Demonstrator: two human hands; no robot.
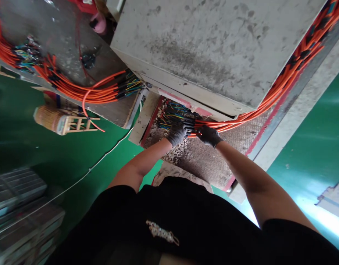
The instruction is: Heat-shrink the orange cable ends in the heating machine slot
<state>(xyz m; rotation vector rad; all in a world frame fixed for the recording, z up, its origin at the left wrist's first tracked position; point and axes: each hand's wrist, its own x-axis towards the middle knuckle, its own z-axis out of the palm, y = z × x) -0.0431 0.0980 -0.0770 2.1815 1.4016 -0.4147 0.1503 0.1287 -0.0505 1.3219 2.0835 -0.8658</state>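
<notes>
My left hand and my right hand both wear black gloves and are close together under the edge of a grey concrete-like slab. My left hand grips a cluster of black cable connectors. My right hand closes around the ends of a bundle of orange cables. Thin coloured wires fan out beyond the connectors. A second orange bundle, also ending in black connectors and coloured wires, lies to the left.
Below my hands lies a ribbed brown mat with gravelly debris. Green floor shows on both sides, crossed by a thin white cable. A small wooden rack stands left, and stacked grey crates fill the lower left.
</notes>
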